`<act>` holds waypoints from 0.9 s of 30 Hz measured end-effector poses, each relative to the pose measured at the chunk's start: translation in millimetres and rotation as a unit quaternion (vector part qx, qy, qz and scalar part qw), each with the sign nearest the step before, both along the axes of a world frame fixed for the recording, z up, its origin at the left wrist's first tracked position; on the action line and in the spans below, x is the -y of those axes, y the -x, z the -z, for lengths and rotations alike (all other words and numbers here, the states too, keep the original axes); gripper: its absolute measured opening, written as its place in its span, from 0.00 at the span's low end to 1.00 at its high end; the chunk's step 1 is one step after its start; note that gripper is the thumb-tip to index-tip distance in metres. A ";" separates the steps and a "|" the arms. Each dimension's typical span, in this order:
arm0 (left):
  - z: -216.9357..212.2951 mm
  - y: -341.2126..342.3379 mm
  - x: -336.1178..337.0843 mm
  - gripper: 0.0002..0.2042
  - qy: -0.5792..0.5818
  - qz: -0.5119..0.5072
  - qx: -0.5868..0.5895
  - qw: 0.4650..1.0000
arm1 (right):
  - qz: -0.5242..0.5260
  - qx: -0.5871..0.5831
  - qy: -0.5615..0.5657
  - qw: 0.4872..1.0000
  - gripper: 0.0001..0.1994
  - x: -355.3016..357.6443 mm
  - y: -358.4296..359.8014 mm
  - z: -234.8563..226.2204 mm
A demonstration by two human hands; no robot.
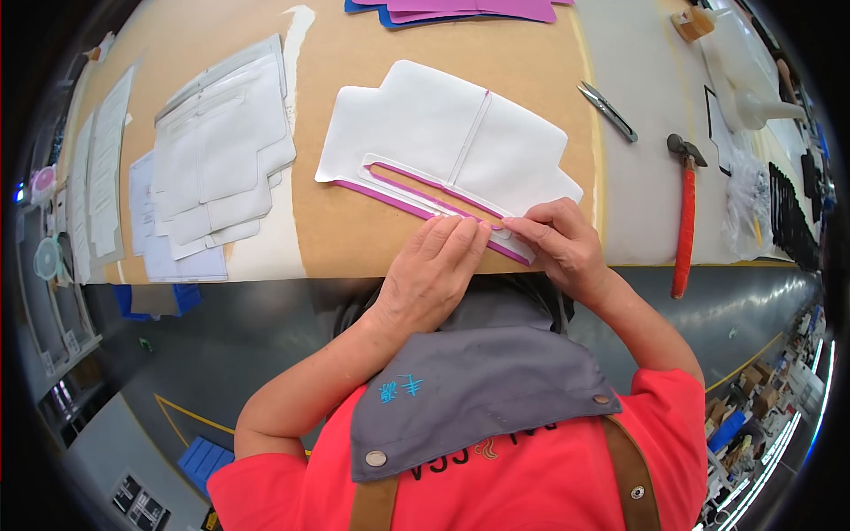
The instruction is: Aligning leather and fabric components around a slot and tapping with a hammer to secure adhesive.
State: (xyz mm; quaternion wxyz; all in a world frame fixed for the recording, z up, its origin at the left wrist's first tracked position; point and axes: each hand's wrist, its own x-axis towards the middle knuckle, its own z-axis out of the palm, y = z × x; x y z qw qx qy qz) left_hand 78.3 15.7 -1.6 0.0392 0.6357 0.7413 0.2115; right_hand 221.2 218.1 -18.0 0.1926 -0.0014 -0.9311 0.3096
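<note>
A white cut panel [425, 124] with stepped edges lies on the table in front of me, its underside magenta at the near edge. A long slot with magenta edges runs along its near side, and a thin seam crosses its middle. My left hand [436, 261] rests over the near edge, fingers stretched out together on the strip below the slot. At the slot's right end, my right hand [565, 246] pinches the magenta edge between thumb and forefinger. The fingertips of both hands are close together. Part of the strip is hidden under the left fingers.
Stacked white panels [221, 146] lie to the left. Magenta and blue pieces [460, 11] sit at the far edge. On the right are thread snips [608, 112], a hammer [685, 217] with a red handle overhanging the table edge, a plastic bottle [739, 66] and a clear bag [745, 208].
</note>
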 end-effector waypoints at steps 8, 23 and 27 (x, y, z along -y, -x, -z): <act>1.2 1.5 1.6 0.27 -0.001 0.021 -0.001 1.000 | -0.072 -0.011 -0.110 0.991 0.22 -10.1 -3.8 -5.5; 1.9 0.0 0.2 0.27 -0.001 0.006 -0.007 1.000 | -0.073 -0.012 -0.095 0.993 0.24 -10.7 -9.6 -7.4; -2.3 1.7 -0.9 0.28 0.003 0.012 -0.007 1.000 | -0.074 -0.005 -0.137 0.988 0.24 -10.5 -10.3 -5.6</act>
